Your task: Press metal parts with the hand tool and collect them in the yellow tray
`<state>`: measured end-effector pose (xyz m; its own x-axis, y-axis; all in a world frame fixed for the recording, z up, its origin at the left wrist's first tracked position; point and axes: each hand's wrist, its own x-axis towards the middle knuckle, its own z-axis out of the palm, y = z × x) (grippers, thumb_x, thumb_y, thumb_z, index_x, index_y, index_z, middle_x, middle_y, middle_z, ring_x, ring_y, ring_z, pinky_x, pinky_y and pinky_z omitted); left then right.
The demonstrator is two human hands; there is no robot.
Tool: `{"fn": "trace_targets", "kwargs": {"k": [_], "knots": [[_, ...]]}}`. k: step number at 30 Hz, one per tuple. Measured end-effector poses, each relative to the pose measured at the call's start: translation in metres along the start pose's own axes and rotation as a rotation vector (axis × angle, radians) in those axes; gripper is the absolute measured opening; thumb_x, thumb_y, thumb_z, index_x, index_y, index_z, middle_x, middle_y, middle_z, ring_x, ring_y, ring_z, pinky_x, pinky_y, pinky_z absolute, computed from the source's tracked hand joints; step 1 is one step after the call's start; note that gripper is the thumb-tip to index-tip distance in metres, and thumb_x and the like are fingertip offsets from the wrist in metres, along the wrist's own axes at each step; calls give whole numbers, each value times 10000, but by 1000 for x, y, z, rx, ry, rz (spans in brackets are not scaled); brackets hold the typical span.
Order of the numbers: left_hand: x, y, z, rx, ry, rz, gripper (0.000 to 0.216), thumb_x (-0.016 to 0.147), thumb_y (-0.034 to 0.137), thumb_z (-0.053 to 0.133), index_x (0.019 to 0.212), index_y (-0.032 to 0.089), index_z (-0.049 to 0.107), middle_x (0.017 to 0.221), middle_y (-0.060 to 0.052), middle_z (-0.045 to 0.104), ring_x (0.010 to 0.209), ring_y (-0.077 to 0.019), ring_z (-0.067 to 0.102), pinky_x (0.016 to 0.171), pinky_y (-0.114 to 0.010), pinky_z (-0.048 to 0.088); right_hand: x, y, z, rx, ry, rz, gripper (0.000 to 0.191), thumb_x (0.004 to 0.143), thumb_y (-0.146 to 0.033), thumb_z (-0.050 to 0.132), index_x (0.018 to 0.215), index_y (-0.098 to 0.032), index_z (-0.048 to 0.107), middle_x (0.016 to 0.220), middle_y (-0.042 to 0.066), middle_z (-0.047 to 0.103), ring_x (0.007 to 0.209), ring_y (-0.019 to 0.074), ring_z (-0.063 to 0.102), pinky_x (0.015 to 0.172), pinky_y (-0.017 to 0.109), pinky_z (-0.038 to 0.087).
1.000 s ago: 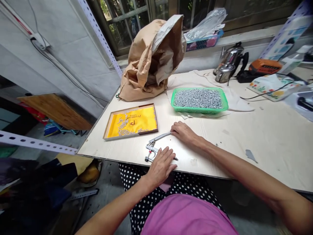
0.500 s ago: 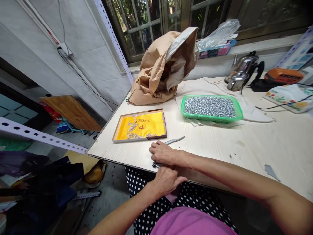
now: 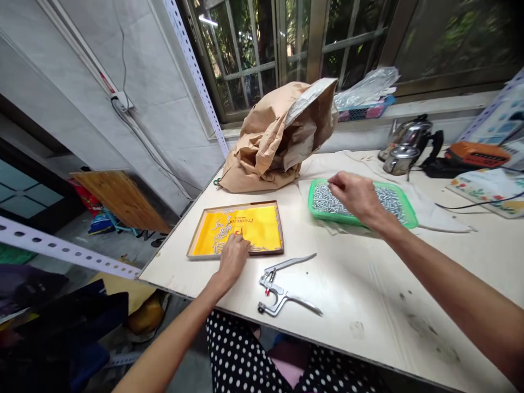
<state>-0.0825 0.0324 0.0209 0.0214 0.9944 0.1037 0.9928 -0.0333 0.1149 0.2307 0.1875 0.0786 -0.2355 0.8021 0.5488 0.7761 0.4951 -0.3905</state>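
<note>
My left hand reaches over the near edge of a shallow box with a yellow bottom, its fingers bunched together among small silvery metal pins. What they pinch, if anything, is hidden. My right hand is raised over a green plastic basket filled with similar small metal pieces. Its thumb and fingers are closed together; whatever is between them is too small to make out. Snap pliers with a spring and a red tip lie on the table between the hands, handles spread to the right.
A crumpled brown paper bag stands behind the box. Toward the back right are a steel kettle, a small metal pot and an orange-and-black device. A cloth lies under the basket. The table's front edge is close to my lap.
Both hands have left the pliers near the table edge, which now lie uncovered on the table. My left hand moved to the yellow-bottomed box, my right hand up to the green basket.
</note>
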Motion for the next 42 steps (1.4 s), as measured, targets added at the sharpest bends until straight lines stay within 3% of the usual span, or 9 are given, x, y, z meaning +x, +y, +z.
{"fn": "trace_targets", "kwargs": {"k": [2,5,11,16,22,25,29,34,42], "knots": [[17,-11,1,15,-127,16,282,921,187,468,771,148,704,929,-125,639,1011,-270,529,823,-348,429,2,15,-9,-127,-14,32,175,872,-199,530,968,-157,669,926,117,679,863,248,610,754,353,445],[32,-22,12,-19,-224,101,296,908,204,458,726,151,686,889,-115,637,944,-257,554,808,-337,411,-24,-3,-13,-166,-74,-29,192,902,-212,536,1029,-145,664,1024,141,659,946,245,596,813,350,439],[51,-46,33,-123,-220,197,245,863,250,457,728,173,647,826,-86,649,844,-237,582,763,-311,404,-134,-82,8,124,-635,-205,167,916,-326,578,902,-176,651,895,44,653,782,166,599,689,267,435],[60,-45,34,-73,-204,197,233,808,236,426,652,182,590,763,-89,649,754,-229,596,713,-315,410,-190,-102,18,120,-741,-225,177,905,-322,586,983,-164,584,1015,59,614,855,195,595,724,295,449],[31,-12,-5,-346,-96,28,255,769,404,467,742,189,601,721,-42,650,698,-201,604,661,-288,450,-185,-106,25,33,-847,-164,129,942,-237,507,1024,-172,581,1071,69,615,876,200,616,673,294,452],[-2,10,-20,-630,-215,-96,421,731,509,520,925,160,651,745,-29,642,663,-180,587,592,-268,467,-185,-108,28,-15,-858,-143,165,953,-211,463,1052,-163,585,1078,87,617,863,203,624,649,297,443],[-44,26,-18,-848,-378,-211,430,699,516,599,877,128,651,761,-30,636,584,-123,533,554,-242,452,-191,-105,38,-13,-814,-195,188,964,-184,412,1037,-162,583,1040,84,620,841,190,616,637,291,424],[-69,27,-2,-784,-400,-251,464,702,572,597,805,125,668,707,-33,641,560,-125,525,539,-240,427,-196,-102,42,-35,-808,-258,214,974,-176,370,1048,-165,571,1028,91,615,811,177,594,596,286,388],[-68,30,6,-550,-437,-167,358,764,454,576,817,136,730,740,-53,703,658,-164,576,587,-238,404,-198,-101,44,-42,-791,-272,203,969,-174,380,1037,-166,570,1008,84,614,805,175,584,569,282,346]]}}
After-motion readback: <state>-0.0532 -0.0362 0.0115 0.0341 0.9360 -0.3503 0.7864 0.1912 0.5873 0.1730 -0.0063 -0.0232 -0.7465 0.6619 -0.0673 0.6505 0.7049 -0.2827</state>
